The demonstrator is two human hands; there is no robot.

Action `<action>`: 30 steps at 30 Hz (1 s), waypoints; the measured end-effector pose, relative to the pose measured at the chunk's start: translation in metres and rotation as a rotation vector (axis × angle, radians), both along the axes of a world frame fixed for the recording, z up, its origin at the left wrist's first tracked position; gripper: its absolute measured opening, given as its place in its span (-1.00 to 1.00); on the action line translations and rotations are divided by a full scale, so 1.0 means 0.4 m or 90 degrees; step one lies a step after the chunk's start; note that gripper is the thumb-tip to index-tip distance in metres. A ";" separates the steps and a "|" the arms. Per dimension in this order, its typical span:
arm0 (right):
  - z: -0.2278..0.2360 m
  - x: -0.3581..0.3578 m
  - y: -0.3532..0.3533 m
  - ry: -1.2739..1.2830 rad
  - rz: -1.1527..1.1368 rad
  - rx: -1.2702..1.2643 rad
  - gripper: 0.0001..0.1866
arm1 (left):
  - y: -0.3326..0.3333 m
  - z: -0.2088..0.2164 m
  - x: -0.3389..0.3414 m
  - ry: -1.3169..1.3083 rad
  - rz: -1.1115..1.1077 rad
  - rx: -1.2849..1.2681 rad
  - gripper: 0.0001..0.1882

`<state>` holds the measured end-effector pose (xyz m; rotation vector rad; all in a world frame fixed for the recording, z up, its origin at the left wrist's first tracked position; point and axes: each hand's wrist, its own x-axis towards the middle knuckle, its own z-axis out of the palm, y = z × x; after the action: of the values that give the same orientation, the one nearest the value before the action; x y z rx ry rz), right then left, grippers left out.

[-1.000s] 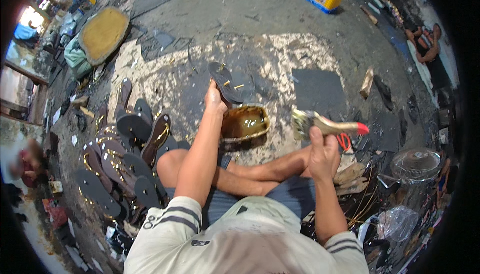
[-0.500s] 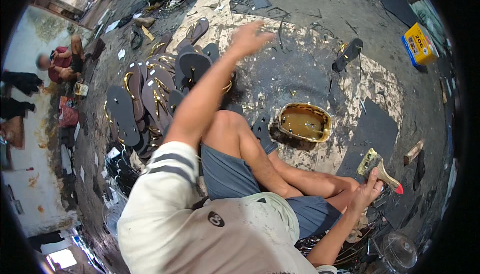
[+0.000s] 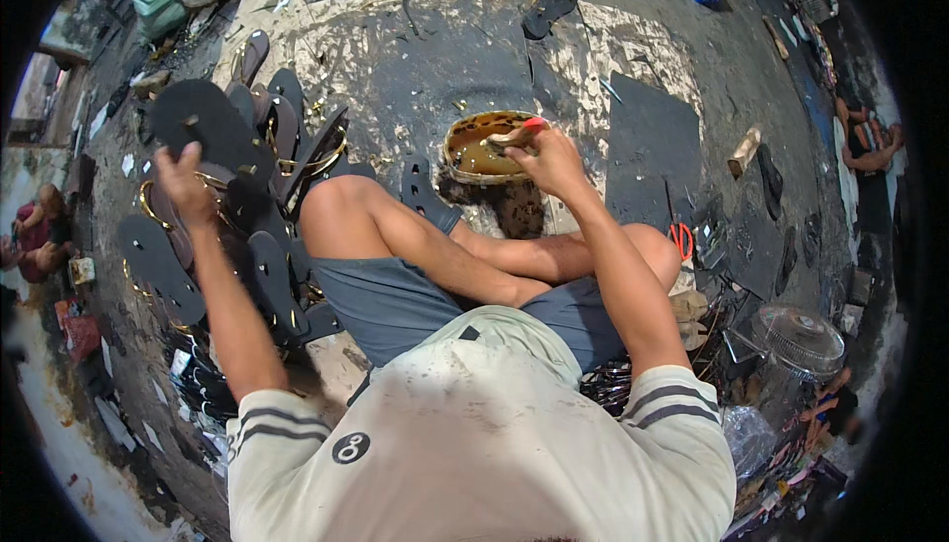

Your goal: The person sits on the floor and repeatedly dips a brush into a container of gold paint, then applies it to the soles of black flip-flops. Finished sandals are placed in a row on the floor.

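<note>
Brush in the glue, sole held aloft

Right hand (image 3: 549, 158) grips a brush (image 3: 514, 136), its head over the glue bowl (image 3: 484, 151) before the knees; left hand (image 3: 183, 181) clutches a black sole (image 3: 203, 122) above the sandal pile (image 3: 267, 196). An overloaded brush could drip glue onto the leg or floor.

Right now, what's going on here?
A person sits on the ground among black sandal soles. The left hand holds up a sole taken from the pile at their left. The right hand holds a brush with a red-tipped handle over a tin of brown glue between the knees. The sole looks uncoated so far.
</note>
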<state>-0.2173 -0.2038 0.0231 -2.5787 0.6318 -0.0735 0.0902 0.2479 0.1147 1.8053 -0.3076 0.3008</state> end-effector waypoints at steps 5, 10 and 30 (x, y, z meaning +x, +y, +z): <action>-0.008 0.045 0.049 0.016 0.017 -0.055 -0.69 | -0.100 0.283 -0.278 -0.100 -0.195 0.212 -0.67; 0.101 -0.008 0.003 -0.415 -0.102 0.348 -0.70 | -0.161 0.201 -0.505 0.238 -0.229 0.314 -0.37; 0.417 -0.024 0.364 -0.571 -0.116 0.665 -0.69 | -0.356 0.108 -0.574 0.627 -0.511 -0.590 -0.33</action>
<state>-0.2269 -0.0584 0.1899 -1.2724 0.3739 -0.7017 -0.1395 0.1053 0.1580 0.6506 -0.1156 -0.8720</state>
